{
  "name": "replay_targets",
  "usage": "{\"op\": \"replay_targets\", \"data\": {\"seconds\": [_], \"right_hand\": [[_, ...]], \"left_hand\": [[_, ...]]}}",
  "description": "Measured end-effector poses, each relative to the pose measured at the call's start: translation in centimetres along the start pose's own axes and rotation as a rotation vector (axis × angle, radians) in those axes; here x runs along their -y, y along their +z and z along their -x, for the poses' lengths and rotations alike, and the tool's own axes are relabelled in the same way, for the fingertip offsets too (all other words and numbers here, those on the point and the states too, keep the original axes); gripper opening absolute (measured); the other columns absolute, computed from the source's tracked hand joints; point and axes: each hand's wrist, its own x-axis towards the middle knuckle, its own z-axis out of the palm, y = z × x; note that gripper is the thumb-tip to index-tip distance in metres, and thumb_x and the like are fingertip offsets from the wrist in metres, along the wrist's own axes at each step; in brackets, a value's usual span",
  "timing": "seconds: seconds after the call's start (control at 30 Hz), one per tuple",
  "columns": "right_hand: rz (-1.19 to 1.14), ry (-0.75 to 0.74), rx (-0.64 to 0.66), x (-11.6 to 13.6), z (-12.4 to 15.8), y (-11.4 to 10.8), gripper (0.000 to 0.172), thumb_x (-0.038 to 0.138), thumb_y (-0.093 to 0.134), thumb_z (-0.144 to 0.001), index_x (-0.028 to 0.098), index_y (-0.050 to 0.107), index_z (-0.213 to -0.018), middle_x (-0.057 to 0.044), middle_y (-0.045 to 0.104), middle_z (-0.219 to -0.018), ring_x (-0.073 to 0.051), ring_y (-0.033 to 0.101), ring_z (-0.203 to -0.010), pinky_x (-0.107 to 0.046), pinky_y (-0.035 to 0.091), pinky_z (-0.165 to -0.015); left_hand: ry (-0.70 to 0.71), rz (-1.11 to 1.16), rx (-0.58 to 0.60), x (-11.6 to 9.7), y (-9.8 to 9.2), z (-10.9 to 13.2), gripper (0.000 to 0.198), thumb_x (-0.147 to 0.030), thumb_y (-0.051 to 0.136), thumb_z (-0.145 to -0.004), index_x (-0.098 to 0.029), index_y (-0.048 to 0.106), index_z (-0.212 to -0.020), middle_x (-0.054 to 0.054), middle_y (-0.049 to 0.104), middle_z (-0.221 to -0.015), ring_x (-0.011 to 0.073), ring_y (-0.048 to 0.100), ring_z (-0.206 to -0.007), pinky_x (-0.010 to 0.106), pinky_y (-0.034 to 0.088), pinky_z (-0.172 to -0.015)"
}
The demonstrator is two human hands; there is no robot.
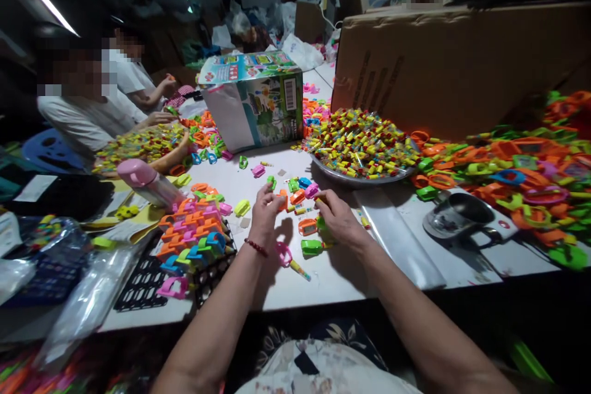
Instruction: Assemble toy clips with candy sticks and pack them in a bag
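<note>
My left hand (264, 215), with a dark red bead bracelet on its wrist, is closed in a pinch on an orange plastic toy watch (282, 199). Opposite it, my right hand (339, 217) has its fingers curled together; a bit of yellow shows at the fingertips, but the thing itself is mostly hidden. Between and below the hands lie an orange toy watch (307, 226), a green toy watch (312, 248) and a pink toy watch (283, 253) with a candy-filled tube (300, 269) at its end. Several more watches and tubes lie just beyond my fingertips.
A metal bowl (364, 180) heaped with yellow-capped tubes stands behind my right hand. Nearby are a clear plastic sheet (399, 240), a mug (455, 217), a printed carton (272, 108), a pink bottle (150, 183) and stacked watches (196, 231) on a black rack. Two people sit at left.
</note>
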Motion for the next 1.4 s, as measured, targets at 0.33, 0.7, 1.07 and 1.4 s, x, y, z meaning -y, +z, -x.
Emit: {"op": "replay_targets", "data": {"seconds": [0.33,0.7,1.07,1.4], "right_hand": [[-0.497,-0.180,0.172,4.8,7.7,0.3,0.029,0.033,0.053,-0.098,0.024,0.067,-0.121,-0.006,0.068,-0.117,-0.019,0.063,-0.107,-0.035,0.049,-0.096],[-0.529,-0.090,0.214,5.7,10.1,-0.5,0.028,0.037,0.054,-0.098,0.022,0.065,-0.118,-0.004,0.069,-0.105,-0.017,0.062,-0.094,-0.029,0.051,-0.084],[-0.408,-0.199,0.196,6.0,10.5,-0.8,0.028,0.035,0.053,-0.099,0.022,0.069,-0.118,-0.007,0.070,-0.104,-0.018,0.064,-0.096,-0.033,0.050,-0.087],[-0.420,-0.090,0.097,3.3,9.5,0.4,0.031,0.036,0.054,-0.097,0.020,0.066,-0.122,-0.009,0.068,-0.117,-0.020,0.063,-0.108,-0.036,0.048,-0.097]], "left_hand": [[-0.143,0.347,0.283,-1.0,-2.7,11.5,0.035,-0.044,0.068,-0.086,-0.015,0.067,-0.104,0.010,0.065,-0.114,0.0154,0.064,-0.088,0.030,0.060,-0.076],[-0.039,0.261,0.330,-0.5,-3.4,13.5,0.033,-0.047,0.061,-0.089,-0.014,0.060,-0.084,0.009,0.060,-0.104,0.0161,0.061,-0.083,0.031,0.059,-0.069],[0.115,0.085,0.402,0.6,-3.6,13.9,0.041,-0.055,0.056,-0.093,-0.016,0.055,-0.078,0.007,0.054,-0.099,0.0164,0.058,-0.091,0.032,0.057,-0.077],[0.277,-0.251,0.543,0.1,-4.0,15.0,0.027,-0.034,0.056,-0.097,-0.021,0.068,-0.116,0.013,0.044,-0.143,0.0233,0.052,-0.129,0.035,0.051,-0.105]]}}
